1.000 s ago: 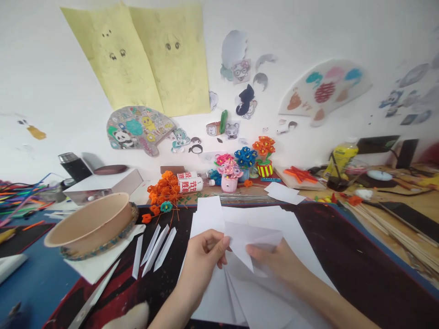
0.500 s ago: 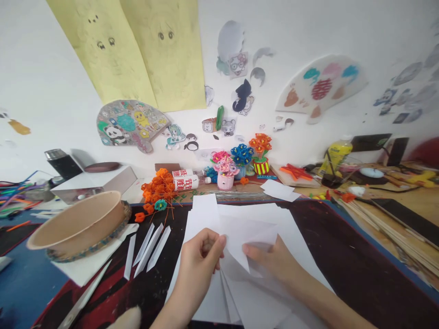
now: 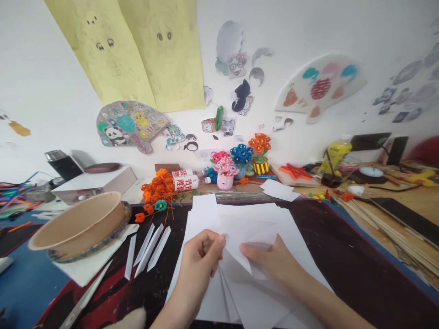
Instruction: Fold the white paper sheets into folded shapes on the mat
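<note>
Both hands pinch a folded white paper piece (image 3: 245, 240) just above a loose stack of white sheets (image 3: 260, 292) on the dark mat. My left hand (image 3: 200, 260) grips its left corner between thumb and fingers. My right hand (image 3: 270, 262) holds its lower right part, thumb on top. The piece comes to a point that hangs down between the two hands.
Three narrow white paper strips (image 3: 151, 249) lie left of the sheets. A tan paper bowl (image 3: 80, 224) sits further left, with a scissors blade (image 3: 85, 299) near the front edge. Orange craft flowers (image 3: 159, 189), a glue bottle (image 3: 187, 183) and small flower pots (image 3: 226, 176) stand by the wall. Thin sticks (image 3: 387, 226) lie at right.
The view shifted slightly, so everything sits a little lower-left than a second ago. My right thumb has slid a bit left along the folded paper; both hands keep their grip.
</note>
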A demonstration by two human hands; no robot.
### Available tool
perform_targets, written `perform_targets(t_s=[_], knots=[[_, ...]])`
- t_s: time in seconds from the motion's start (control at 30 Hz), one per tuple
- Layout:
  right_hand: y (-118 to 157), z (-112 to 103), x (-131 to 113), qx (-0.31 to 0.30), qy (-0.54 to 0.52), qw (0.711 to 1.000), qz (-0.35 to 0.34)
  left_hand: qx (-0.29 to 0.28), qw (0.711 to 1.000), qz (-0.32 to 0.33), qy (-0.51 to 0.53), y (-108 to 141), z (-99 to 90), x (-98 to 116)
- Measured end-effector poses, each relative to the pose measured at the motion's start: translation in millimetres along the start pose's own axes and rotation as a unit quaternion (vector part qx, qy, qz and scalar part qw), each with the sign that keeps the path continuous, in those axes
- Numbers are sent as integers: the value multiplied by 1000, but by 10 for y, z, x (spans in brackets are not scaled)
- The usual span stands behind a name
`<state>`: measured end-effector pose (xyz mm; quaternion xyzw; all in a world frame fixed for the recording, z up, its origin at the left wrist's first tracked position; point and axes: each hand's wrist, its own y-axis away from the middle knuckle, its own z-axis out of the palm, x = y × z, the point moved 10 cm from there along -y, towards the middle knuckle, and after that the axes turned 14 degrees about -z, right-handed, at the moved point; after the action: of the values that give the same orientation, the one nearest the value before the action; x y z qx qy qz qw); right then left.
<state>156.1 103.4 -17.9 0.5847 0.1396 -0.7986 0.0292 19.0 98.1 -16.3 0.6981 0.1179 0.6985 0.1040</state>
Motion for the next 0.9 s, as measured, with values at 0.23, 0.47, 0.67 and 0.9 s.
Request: perform_targets(t_s=[0.23, 0.47, 0.67, 0.9], knots=[[4, -47, 24, 10, 18, 1000, 2, -46, 999, -5, 23, 7, 77, -10], [-4, -70, -18, 13, 46, 999, -19, -31, 999, -22, 34, 34, 66, -10], [11, -119, 4, 16, 71, 997, -18, -44, 997, -31, 47, 21, 86, -36], [9, -146, 25, 13, 74, 997, -26, -95, 993, -12, 67, -2, 128, 1]])
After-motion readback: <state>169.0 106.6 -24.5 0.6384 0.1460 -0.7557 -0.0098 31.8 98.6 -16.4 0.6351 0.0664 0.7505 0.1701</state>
